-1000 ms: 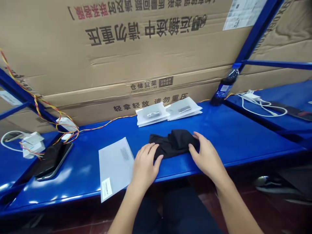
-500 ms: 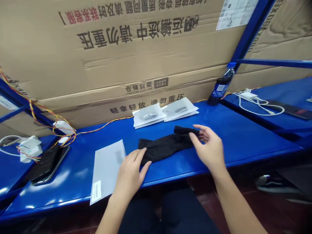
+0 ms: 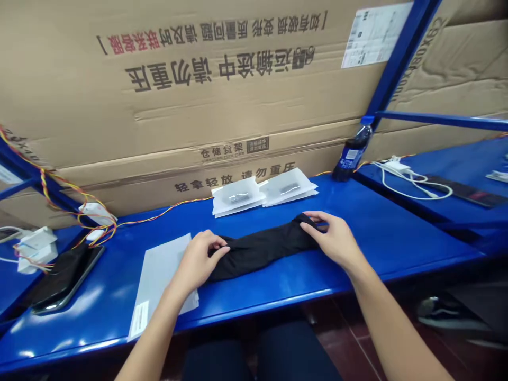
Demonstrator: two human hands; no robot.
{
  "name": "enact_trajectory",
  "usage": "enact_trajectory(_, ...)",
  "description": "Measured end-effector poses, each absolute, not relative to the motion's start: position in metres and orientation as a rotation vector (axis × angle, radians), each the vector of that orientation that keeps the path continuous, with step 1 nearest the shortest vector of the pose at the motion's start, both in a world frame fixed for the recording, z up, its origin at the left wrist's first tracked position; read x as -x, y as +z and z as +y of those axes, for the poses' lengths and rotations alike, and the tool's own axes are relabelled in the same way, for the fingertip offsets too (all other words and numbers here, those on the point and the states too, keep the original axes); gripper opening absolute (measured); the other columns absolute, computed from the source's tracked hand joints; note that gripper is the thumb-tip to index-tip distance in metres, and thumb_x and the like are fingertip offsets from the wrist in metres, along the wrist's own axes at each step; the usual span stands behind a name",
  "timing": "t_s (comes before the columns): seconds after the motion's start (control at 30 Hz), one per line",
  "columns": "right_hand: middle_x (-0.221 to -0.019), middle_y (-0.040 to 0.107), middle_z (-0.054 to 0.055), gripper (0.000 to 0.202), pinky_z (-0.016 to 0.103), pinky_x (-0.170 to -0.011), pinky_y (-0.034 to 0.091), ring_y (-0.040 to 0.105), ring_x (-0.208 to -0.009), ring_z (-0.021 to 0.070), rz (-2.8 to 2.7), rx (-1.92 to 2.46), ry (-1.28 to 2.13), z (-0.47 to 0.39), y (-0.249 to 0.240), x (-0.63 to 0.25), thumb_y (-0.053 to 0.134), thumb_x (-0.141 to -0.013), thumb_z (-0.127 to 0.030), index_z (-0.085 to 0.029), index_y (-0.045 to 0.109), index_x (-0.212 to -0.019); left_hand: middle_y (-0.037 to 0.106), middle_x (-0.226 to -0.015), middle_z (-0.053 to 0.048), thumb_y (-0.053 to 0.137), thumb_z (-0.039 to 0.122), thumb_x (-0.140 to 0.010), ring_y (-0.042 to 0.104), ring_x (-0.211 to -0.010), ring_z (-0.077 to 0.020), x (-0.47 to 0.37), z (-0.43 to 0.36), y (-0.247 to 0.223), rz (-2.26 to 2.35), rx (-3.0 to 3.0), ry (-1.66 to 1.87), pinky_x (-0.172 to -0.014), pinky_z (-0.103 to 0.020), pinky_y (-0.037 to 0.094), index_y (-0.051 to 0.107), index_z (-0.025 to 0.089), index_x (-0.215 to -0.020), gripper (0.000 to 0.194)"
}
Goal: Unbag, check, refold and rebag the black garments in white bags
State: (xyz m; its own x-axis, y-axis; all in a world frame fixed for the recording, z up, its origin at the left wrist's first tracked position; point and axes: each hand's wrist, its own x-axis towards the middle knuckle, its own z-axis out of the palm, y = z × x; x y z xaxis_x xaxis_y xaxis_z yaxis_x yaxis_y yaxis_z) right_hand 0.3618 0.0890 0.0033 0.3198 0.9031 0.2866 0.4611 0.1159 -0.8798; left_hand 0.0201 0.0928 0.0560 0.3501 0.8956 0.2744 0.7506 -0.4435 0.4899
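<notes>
A long, narrow piece of black cloth (image 3: 262,251), sleeve-like in shape, lies stretched across the blue shelf in front of me. My left hand (image 3: 202,257) pinches its left end between thumb and fingers. At the far right end, my right hand (image 3: 331,235) grips the cloth's upper corner, thumb on top. Under my left wrist and partly covered by it is a frosted plastic bag (image 3: 161,267) with a white label at its lower corner. Two smaller stacks of frosted bags, the left one (image 3: 238,197) and the right one (image 3: 289,187), lie behind the cloth.
Large cardboard (image 3: 238,116) stands upright behind the blue shelf (image 3: 377,227). A dark drink bottle (image 3: 351,153) is at the back right. On the left lie phones (image 3: 67,280), white adapters (image 3: 37,248) and twisted wires. White cables (image 3: 413,180) lie on the neighbouring shelf.
The black cloth has been drawn out longer, and the folded-over flap at its right end no longer shows. My left hand has shifted left, now pinching the end it had rested on.
</notes>
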Motion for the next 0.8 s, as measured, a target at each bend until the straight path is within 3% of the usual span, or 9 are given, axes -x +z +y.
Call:
enact_trajectory(0.17, -0.122, 0.078, 0.011, 0.032, 0.051, -0.105, 0.058, 0.073, -0.119, 0.0327, -1.215, 1.247, 0.618, 0.059, 0.008, -0.377, 0.080, -0.083, -0.055, -0.025, 0.074, -0.095, 0.077, -0.110, -0.007, 0.060, 0.035, -0.104, 0.074, -0.103, -0.0246, -0.026, 0.056, 0.065, 1.214, -2.412, 1.094, -0.092, -0.040, 0.061, 0.072, 0.026, -0.098, 0.016)
enact_trajectory(0.3, -0.100, 0.080, 0.010, 0.029, 0.053, -0.100, 0.061, 0.074, -0.119, 0.0367, -1.301, 1.226, 0.712, 0.020, 0.001, -0.409, 0.081, -0.083, -0.057, -0.030, 0.068, -0.080, 0.080, -0.109, -0.003, 0.052, 0.021, -0.108, 0.077, -0.094, -0.0205, -0.026, 0.006, 0.053, 1.055, -2.611, 0.946, -0.081, -0.032, 0.064, 0.072, 0.031, -0.107, 0.022)
enact_trajectory(0.37, -0.096, 0.080, 0.012, 0.028, 0.054, -0.096, 0.063, 0.074, -0.117, 0.0393, -1.466, 1.307, 0.739, 0.003, -0.003, -0.426, 0.078, -0.084, -0.059, -0.032, 0.073, -0.079, 0.080, -0.110, -0.003, 0.053, 0.023, -0.108, 0.078, -0.092, -0.0199, -0.023, -0.012, 0.046, 1.033, -2.659, 0.842, -0.079, -0.030, 0.064, 0.072, 0.032, -0.116, 0.022)
enact_trajectory(0.47, -0.112, 0.080, 0.013, 0.029, 0.053, -0.094, 0.063, 0.074, -0.114, 0.0393, -1.663, 1.417, 0.633, -0.010, -0.003, -0.434, 0.070, -0.089, -0.061, -0.033, 0.079, -0.084, 0.080, -0.113, -0.006, 0.065, 0.035, -0.104, 0.078, -0.096, -0.0216, -0.019, -0.019, 0.042, 1.035, -2.608, 0.822, -0.082, -0.029, 0.066, 0.070, 0.032, -0.125, 0.022)
enact_trajectory(0.63, -0.095, 0.077, 0.008, 0.025, 0.045, -0.083, 0.061, 0.073, -0.097, 0.0307, -1.809, 1.396, 0.341, -0.003, 0.014, -0.401, 0.068, -0.095, -0.050, -0.031, 0.075, -0.082, 0.078, -0.098, -0.005, 0.061, 0.028, -0.106, 0.076, -0.085, -0.0200, -0.016, -0.001, 0.043, 1.186, -2.625, 1.011, -0.074, -0.029, 0.062, 0.071, 0.027, -0.114, 0.013)
enact_trajectory(0.73, -0.084, 0.072, 0.006, 0.023, 0.041, -0.073, 0.057, 0.069, -0.083, 0.0266, -1.974, 1.349, 0.319, 0.001, 0.016, -0.385, 0.062, -0.101, -0.042, -0.028, 0.071, -0.084, 0.072, -0.081, -0.002, 0.057, 0.024, -0.107, 0.069, -0.070, -0.0183, -0.012, 0.002, 0.040, 1.260, -2.762, 0.967, -0.065, -0.029, 0.055, 0.070, 0.024, -0.101, 0.015)
enact_trajectory(0.8, -0.086, 0.072, 0.006, 0.022, 0.042, -0.076, 0.056, 0.069, -0.084, 0.0260, -1.994, 1.344, 0.288, -0.001, 0.011, -0.382, 0.058, -0.103, -0.037, -0.027, 0.070, -0.087, 0.068, -0.078, -0.002, 0.055, 0.025, -0.107, 0.065, -0.068, -0.0183, -0.006, -0.001, 0.037, 1.337, -2.812, 0.919, -0.064, -0.030, 0.052, 0.067, 0.023, -0.094, 0.018)
